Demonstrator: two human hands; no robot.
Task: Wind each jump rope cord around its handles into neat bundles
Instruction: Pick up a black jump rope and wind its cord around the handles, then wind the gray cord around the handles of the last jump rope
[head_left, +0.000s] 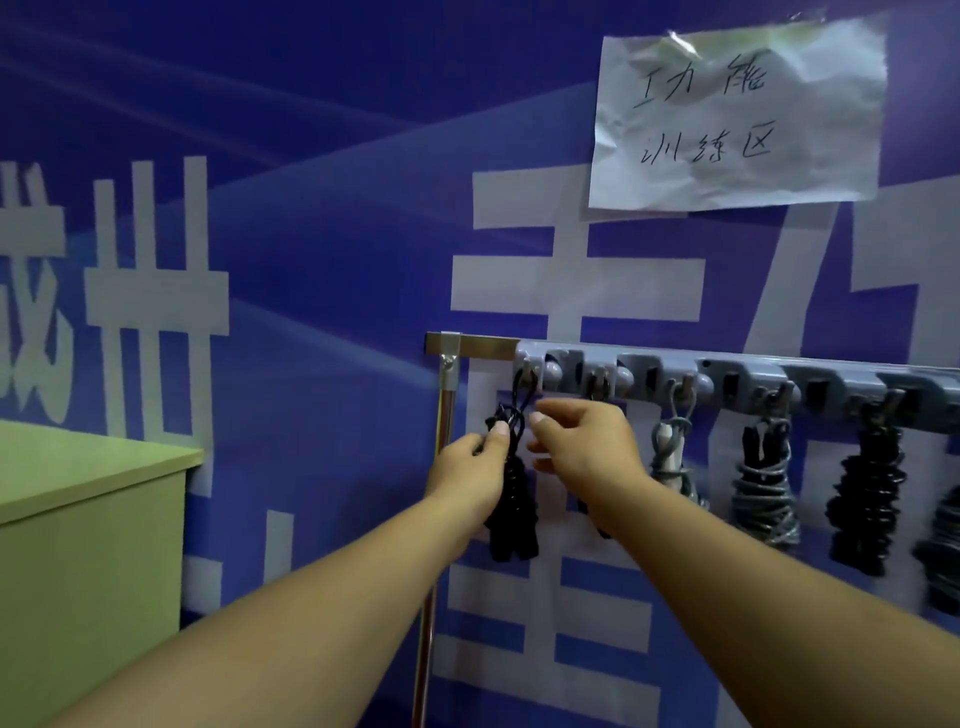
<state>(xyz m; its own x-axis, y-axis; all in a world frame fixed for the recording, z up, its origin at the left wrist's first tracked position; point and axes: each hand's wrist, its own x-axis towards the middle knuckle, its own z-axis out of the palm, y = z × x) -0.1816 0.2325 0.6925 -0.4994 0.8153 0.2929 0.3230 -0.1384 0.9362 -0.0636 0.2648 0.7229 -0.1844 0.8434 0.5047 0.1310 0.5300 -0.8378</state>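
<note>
Four wound bundles (765, 483) (right hand (582, 441) hides one) hang.

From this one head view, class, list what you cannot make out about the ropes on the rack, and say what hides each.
- Second bundle: almost all behind the right hand and wrist.
- First bundle: its near side is covered by the left hand, which pinches its cord.
- Last bundle and rack: cut off by the right edge, so the rope count is unknown.
- Black bundles: too dark and blurred to tell handles from cord.
</note>
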